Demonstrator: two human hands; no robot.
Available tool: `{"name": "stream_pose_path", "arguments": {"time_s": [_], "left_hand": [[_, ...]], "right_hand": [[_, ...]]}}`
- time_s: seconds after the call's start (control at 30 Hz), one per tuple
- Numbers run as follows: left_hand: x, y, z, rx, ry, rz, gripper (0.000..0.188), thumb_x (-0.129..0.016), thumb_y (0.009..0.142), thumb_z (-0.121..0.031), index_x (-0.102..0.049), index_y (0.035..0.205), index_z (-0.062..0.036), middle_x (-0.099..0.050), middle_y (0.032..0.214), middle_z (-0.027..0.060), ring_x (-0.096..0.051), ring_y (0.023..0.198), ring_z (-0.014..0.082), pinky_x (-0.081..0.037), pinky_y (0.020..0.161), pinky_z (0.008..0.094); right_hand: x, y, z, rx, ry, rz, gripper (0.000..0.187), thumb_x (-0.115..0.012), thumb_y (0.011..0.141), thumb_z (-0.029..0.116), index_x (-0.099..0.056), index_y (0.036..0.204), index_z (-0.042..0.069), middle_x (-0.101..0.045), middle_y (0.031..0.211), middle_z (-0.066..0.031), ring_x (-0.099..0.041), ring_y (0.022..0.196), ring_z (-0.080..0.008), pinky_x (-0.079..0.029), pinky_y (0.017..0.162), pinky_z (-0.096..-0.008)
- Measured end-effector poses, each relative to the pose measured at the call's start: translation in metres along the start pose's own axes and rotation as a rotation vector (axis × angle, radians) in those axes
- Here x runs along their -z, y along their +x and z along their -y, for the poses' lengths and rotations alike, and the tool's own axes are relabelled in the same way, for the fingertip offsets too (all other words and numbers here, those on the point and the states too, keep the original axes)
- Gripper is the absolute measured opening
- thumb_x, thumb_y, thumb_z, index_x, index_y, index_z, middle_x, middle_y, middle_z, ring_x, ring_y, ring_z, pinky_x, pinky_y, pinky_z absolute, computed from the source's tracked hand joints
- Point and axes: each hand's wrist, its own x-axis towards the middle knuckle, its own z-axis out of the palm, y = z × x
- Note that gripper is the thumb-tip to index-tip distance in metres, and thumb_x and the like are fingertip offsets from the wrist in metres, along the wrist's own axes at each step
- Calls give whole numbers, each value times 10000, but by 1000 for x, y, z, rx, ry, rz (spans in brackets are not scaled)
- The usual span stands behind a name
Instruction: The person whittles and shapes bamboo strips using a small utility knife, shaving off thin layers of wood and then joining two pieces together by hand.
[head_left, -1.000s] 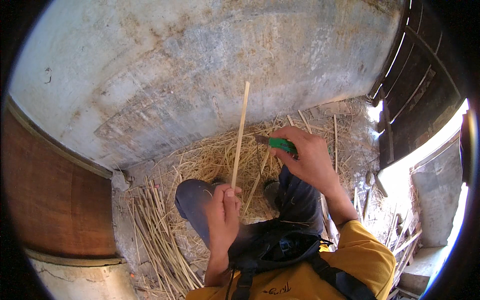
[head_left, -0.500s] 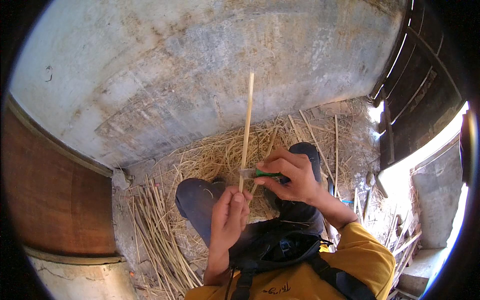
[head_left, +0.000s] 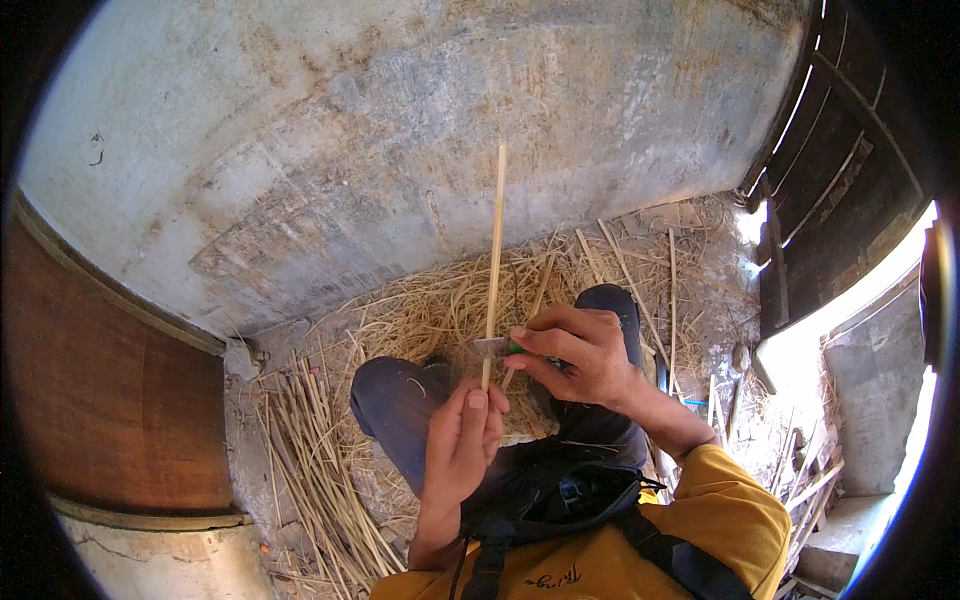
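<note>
A long, pale bamboo strip (head_left: 497, 230) stands up in front of me, its lower end pinched between the thumb and fingers of my left hand (head_left: 462, 435). My right hand (head_left: 582, 352) is closed round the green handle of a small knife, mostly covered by my fingers. Just above my left fingertips, the knife blade (head_left: 490, 346) lies across the strip and looks to be touching it. My bent knees, in dark trousers, are on either side of the work.
Curly shavings (head_left: 440, 305) cover the floor between my legs and the stained wall (head_left: 420, 150). On the left lies a pile of thin sticks (head_left: 325, 480) beside a brown wooden panel (head_left: 120, 400). More loose sticks (head_left: 672, 290) are on the right. An open black bag (head_left: 575, 500) rests at my waist.
The knife blade has turned and now lies more squarely across the strip. My left hand and the strip's lower end have shifted slightly; my right hand stays almost in place.
</note>
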Motion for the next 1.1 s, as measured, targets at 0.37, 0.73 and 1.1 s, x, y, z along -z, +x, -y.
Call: {"name": "stream_pose_path", "arguments": {"time_s": [0.37, 0.73, 1.1], "left_hand": [[2, -10, 5, -43, 174, -52, 277, -437, 1111, -203, -591, 988, -9, -441, 634, -47, -367, 552, 17, -281, 505, 212], [-1, -9, 10, -184, 398, -141, 214, -469, 1087, -132, -600, 984, 3, -492, 641, 19, -456, 574, 73, -378, 540, 266], [-4, -17, 4, -210, 515, -155, 181, -480, 1071, -117, -588, 981, -3, -505, 641, 47, -480, 566, 101, -402, 546, 279]], "right_hand": [[10, 9, -6, -50, -69, -39, 259, -872, 774, 160, -732, 981, 92, -699, 844, -59, -690, 635, -222, -518, 501, -328], [7, 6, -2, 1, -26, 26, 250, -865, 786, 167, -728, 985, 102, -690, 847, -48, -685, 631, -210, -521, 505, -323], [6, 9, -5, 67, -67, -29, 276, -880, 769, 184, -734, 988, 101, -678, 831, -41, -660, 594, -193, -498, 468, -319]]}}
